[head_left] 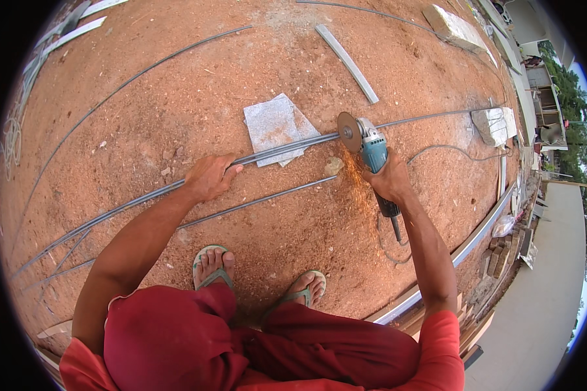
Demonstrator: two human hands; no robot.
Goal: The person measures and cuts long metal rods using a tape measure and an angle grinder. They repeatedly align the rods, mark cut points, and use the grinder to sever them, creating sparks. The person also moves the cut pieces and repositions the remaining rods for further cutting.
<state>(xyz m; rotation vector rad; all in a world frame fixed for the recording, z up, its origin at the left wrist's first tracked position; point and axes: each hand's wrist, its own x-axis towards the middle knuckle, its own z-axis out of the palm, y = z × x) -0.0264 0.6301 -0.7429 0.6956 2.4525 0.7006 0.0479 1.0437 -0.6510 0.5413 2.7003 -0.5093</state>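
My right hand [389, 178] grips a teal angle grinder [374, 150] by its body. Its brown cutting disc [349, 131] meets the end of a bundle of thin grey metal rods [293, 146], and orange sparks [355, 173] spray down toward me. Left of there, my left hand [210, 177] is closed round the same rods, which run on to the far left. Light grey square tiles or sheets [270, 124] lie on the ground under the rods. A shorter loose rod [261, 199] lies nearer my feet.
Beyond the disc, a rod [430, 117] reaches a pale stone block [494, 126]. The grinder's cord [437, 147] loops over the red dirt at the right. A flat metal bar [347, 63] and another block [456, 29] lie farther off. My sandalled feet [214, 266] are close below the rods.
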